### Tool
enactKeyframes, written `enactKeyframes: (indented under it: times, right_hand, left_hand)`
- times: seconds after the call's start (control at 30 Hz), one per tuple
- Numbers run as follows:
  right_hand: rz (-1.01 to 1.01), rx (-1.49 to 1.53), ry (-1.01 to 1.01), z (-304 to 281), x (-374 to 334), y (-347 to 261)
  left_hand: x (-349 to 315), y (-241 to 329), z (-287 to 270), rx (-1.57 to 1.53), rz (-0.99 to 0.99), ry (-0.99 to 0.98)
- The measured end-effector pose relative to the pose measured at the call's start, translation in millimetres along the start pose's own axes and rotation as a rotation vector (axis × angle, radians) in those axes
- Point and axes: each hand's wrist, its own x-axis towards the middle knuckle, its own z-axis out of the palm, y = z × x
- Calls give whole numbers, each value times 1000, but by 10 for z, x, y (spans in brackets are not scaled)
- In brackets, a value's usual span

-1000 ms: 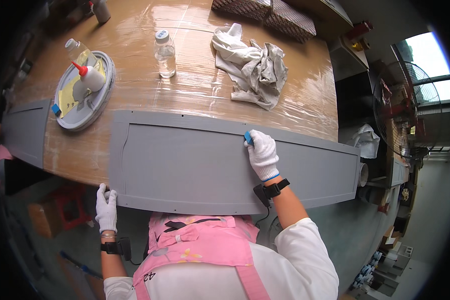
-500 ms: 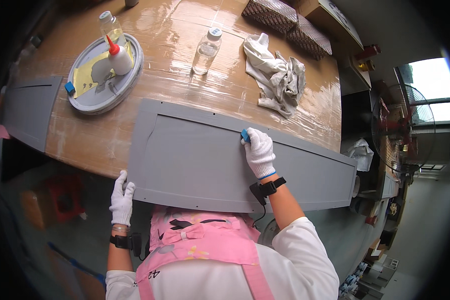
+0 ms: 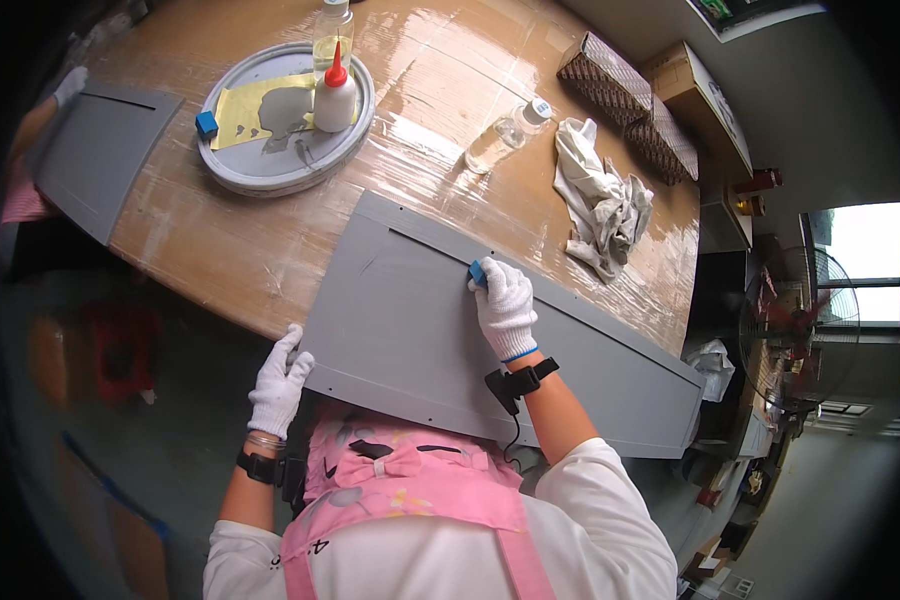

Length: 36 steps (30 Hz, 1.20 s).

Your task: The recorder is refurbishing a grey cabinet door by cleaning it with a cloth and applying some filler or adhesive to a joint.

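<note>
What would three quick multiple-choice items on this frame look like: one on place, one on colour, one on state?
1. Where is the rag?
A. On the panel
B. On the table, beyond the panel
C. In the tray

2. What colour is the glue bottle's cap?
A. Red
B. Green
C. Black

3. What is the right hand doing?
A. Hanging free
B. Holding the rag
C. Pressing a blue block on the panel

Key: B, the rag lies on the table past the panel's far edge; A, the pointed cap is red; C, gloved fingers hold the block against the grey face.
</note>
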Motion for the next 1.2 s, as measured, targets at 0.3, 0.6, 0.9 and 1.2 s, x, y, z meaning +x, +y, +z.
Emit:
enactKeyframes:
  times: [0.3, 0.6, 0.9, 1.2]
  right_hand:
    - [-55, 96, -20, 672, 654, -551]
    - [-18, -14, -126, 562, 567, -516]
    - [-26, -74, -153, 423, 532, -514]
    - [-102, -26, -72, 693, 719, -620]
  left_hand:
    - [3, -13, 14, -67, -24, -15]
    - [7, -122, 0, -177, -12, -44]
    - [-3, -65, -14, -116, -19, -35]
    - [24, -49, 1, -160, -29, -44]
